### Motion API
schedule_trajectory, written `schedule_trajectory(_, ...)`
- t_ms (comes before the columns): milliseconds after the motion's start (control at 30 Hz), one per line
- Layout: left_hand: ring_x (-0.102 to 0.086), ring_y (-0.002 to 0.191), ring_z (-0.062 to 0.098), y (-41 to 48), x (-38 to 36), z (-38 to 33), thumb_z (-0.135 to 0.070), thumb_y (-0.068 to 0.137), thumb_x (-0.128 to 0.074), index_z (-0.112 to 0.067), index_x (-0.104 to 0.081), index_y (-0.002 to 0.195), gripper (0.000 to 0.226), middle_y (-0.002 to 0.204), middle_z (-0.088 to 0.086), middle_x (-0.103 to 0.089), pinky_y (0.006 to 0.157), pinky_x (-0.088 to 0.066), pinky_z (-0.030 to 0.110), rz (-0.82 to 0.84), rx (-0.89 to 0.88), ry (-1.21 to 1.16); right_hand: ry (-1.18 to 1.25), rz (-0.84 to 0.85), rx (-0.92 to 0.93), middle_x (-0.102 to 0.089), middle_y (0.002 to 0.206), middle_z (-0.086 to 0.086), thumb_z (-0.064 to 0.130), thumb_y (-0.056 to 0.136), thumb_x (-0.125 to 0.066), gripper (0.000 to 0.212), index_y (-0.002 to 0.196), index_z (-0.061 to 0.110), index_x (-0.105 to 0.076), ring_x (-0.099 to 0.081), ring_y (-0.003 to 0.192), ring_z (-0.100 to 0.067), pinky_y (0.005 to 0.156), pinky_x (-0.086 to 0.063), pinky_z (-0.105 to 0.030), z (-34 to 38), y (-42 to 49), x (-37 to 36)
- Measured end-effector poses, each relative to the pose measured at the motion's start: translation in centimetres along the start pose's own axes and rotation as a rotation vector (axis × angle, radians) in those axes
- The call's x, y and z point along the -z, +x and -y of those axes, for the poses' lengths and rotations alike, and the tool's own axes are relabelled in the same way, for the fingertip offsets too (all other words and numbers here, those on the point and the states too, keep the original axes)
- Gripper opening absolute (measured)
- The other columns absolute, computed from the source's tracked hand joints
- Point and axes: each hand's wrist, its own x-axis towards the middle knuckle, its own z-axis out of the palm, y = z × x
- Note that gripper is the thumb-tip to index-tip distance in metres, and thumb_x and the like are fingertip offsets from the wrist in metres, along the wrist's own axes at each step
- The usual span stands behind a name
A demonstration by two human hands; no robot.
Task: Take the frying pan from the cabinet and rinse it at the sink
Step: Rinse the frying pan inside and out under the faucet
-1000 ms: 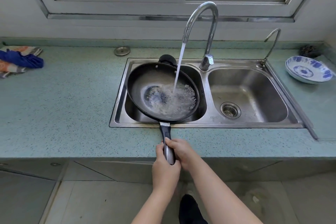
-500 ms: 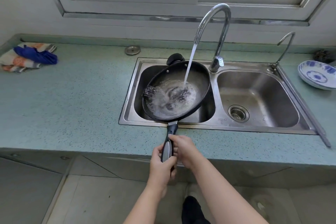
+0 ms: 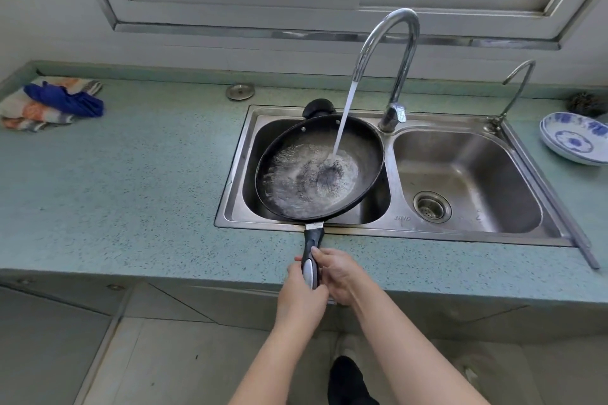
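A black frying pan (image 3: 362, 148) hangs tilted over the left basin of the steel double sink (image 3: 388, 230). Water runs from the tall curved tap (image 3: 399, 52) into the pan and swirls across its bottom. Its black and silver handle (image 3: 312, 250) reaches back over the counter edge. My left hand (image 3: 301, 299) grips the handle's end from the left, and my right hand (image 3: 339, 273) grips it from the right, just ahead.
A blue and white bowl (image 3: 574, 138) sits on the counter at the far right. Folded cloths (image 3: 49, 103) lie at the far left. A metal sink plug (image 3: 240, 91) rests behind the sink. A small second tap (image 3: 513, 89) stands by the right basin (image 3: 460, 181).
The pan has tipped from fairly level to tilted, and the pooled water has sloshed toward its left side. Both hands have stayed on the handle.
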Motion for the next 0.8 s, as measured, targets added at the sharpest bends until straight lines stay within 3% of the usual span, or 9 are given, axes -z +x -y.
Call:
schedule_trajectory(100, -0.06, 0.096, 0.034, 0.1, -0.4, -0.4, -0.018, 0.088, -0.05, -0.011, -0.037, 0.115, 0.031, 0.103, 0.016, -0.064, 0.071, -0.041, 0.033, -0.066, -0.026, 0.178, -0.041, -0.04, 0.001, -0.061, 0.087, -0.025, 0.012, 0.097, -0.042, 0.021, 0.089, -0.003, -0.054, -0.061, 0.072, -0.029, 0.067, -0.051, -0.037, 0.0, -0.1, -0.6)
schedule_trajectory(200, -0.06, 0.086, 0.034, 0.2, -0.2, 0.2, -0.022, 0.086, -0.054, -0.014, -0.04, 0.103, 0.023, 0.089, 0.012, -0.065, 0.065, -0.042, 0.034, -0.095, -0.06, 0.121, -0.068, -0.076, 0.014, -0.063, 0.068, -0.013, 0.012, 0.096, -0.045, 0.02, 0.081, 0.002, -0.055, -0.063, 0.055, -0.02, 0.055, -0.05, -0.029, 0.0, -0.1, -0.8)
schedule_trajectory(300, -0.056, 0.076, 0.025, 0.6, 0.7, 0.7, -0.014, 0.081, -0.06, -0.022, -0.043, 0.095, 0.024, 0.076, -0.003, -0.058, 0.059, -0.04, 0.028, -0.096, -0.062, 0.005, -0.061, -0.073, 0.04, -0.062, 0.055, -0.006, 0.009, 0.095, -0.048, 0.022, 0.073, 0.005, -0.052, -0.061, 0.04, -0.011, 0.041, -0.048, -0.02, -0.1, -0.2, -1.2)
schedule_trajectory(400, -0.053, 0.063, 0.01, 0.9, 1.6, 1.0, -0.006, 0.078, -0.061, -0.022, -0.047, 0.093, 0.026, 0.073, -0.009, -0.055, 0.045, -0.036, 0.01, -0.079, -0.045, -0.113, -0.05, -0.031, 0.066, -0.063, 0.059, -0.007, 0.01, 0.093, -0.053, 0.016, 0.078, 0.004, -0.051, -0.064, 0.048, -0.014, 0.049, -0.053, -0.026, 0.0, -0.5, -1.7)
schedule_trajectory(500, -0.048, 0.049, 0.014, 1.1, 2.1, 1.3, -0.011, 0.069, -0.061, -0.019, -0.051, 0.095, 0.029, 0.068, 0.0, -0.058, 0.043, -0.038, 0.021, -0.051, -0.001, -0.204, 0.056, -0.008, 0.06, -0.065, 0.075, -0.015, 0.011, 0.092, -0.054, 0.012, 0.084, 0.003, -0.05, -0.065, 0.065, -0.023, 0.065, -0.055, -0.036, 0.2, -0.3, -1.8)
schedule_trajectory(600, -0.04, 0.034, 0.013, 1.2, 2.3, 1.5, -0.015, 0.056, -0.053, -0.021, -0.051, 0.086, 0.031, 0.058, 0.004, -0.052, 0.035, -0.034, 0.02, -0.033, 0.017, -0.299, 0.2, 0.028, 0.0, -0.062, 0.088, -0.019, 0.018, 0.096, -0.044, 0.022, 0.097, -0.004, -0.051, -0.062, 0.074, -0.026, 0.064, -0.055, -0.036, 0.2, 0.3, -2.0)
schedule_trajectory(667, -0.036, 0.031, 0.012, 1.4, 2.5, 1.6, -0.008, 0.063, -0.054, -0.018, -0.05, 0.086, 0.026, 0.054, 0.005, -0.047, 0.033, -0.031, 0.019, -0.027, 0.018, -0.331, 0.289, 0.074, -0.031, -0.061, 0.092, -0.019, 0.02, 0.099, -0.035, 0.033, 0.101, -0.008, -0.053, -0.061, 0.08, -0.025, 0.06, -0.057, -0.031, 0.3, 0.5, -2.1)
schedule_trajectory(800, -0.032, 0.028, 0.01, 1.6, 2.9, 1.9, 0.007, 0.072, -0.051, -0.014, -0.049, 0.087, 0.026, 0.049, 0.004, -0.039, 0.033, -0.028, 0.017, 0.0, 0.027, -0.372, 0.306, 0.09, -0.009, -0.062, 0.089, -0.017, 0.016, 0.1, -0.033, 0.033, 0.089, -0.004, -0.057, -0.062, 0.081, -0.023, 0.063, -0.057, -0.032, 0.9, 0.4, -2.2)
